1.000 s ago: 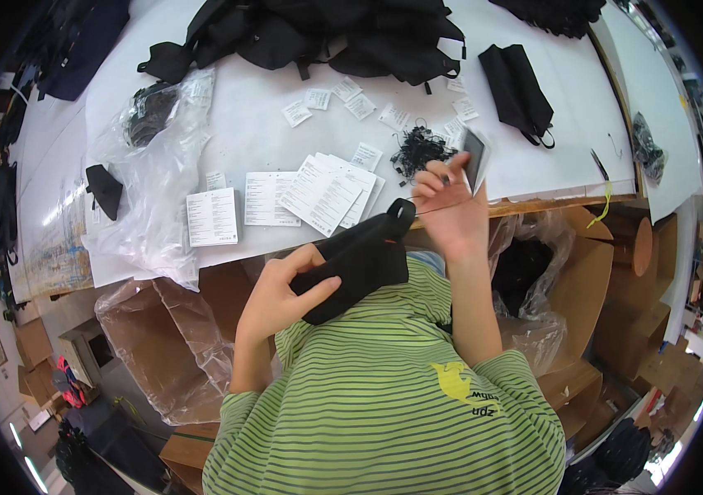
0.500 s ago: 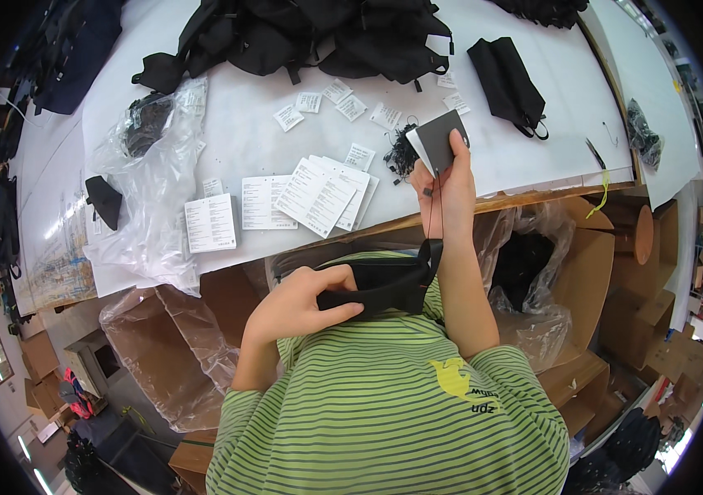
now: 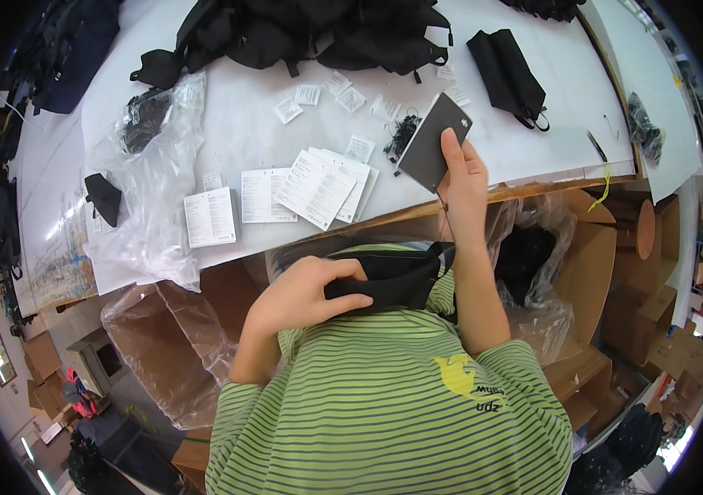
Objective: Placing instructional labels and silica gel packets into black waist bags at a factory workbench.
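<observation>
Left hand is pinching the left part of a black pouch between thumb and fingers; the pouch is sitting against the striped shirt, mouth gaping. Right hand is gripping a dark grey tag, thumb on its face, above the pouch's right end. A thin cord is running from tag toward pouch.

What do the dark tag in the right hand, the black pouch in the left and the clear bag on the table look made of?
Dark tag: probably card, matt grey, flat with crisp edges.
Black pouch: likely fabric, dull, its mouth curving softly; whether synthetic, I can't tell.
Clear bag: apparently thin plastic film, glossy, crinkled, with bright highlights.
</observation>
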Motion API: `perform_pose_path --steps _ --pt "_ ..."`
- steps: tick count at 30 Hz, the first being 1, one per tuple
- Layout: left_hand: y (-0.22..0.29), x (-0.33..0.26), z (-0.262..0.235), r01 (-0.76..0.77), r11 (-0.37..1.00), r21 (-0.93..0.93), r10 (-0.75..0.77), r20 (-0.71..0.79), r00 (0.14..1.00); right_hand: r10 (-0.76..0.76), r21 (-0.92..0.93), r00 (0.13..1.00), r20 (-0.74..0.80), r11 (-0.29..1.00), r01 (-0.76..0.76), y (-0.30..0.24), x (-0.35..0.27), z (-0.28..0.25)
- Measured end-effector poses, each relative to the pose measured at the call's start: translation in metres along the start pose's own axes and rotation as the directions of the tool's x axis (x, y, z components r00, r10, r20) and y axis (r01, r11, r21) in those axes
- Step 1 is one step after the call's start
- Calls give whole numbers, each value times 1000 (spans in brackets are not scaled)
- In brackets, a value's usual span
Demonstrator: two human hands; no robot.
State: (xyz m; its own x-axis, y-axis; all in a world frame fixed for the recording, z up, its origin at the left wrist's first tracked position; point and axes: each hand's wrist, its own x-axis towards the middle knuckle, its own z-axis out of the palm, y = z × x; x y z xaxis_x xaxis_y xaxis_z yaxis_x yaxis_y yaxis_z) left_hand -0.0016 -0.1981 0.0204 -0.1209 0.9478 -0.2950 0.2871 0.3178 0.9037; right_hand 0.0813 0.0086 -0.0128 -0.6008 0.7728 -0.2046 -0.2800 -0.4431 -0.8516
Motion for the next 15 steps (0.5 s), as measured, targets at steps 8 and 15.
perform_pose_path --steps 8,15 --pt "20 -1 15 -70 931 359 193 -320 928 315 -838 777 546 222 499 -44 -45 2" --pt "5 -1 13 -231 918 321 272 -86 958 560 -780 561 610 300 549 -40 -42 0"
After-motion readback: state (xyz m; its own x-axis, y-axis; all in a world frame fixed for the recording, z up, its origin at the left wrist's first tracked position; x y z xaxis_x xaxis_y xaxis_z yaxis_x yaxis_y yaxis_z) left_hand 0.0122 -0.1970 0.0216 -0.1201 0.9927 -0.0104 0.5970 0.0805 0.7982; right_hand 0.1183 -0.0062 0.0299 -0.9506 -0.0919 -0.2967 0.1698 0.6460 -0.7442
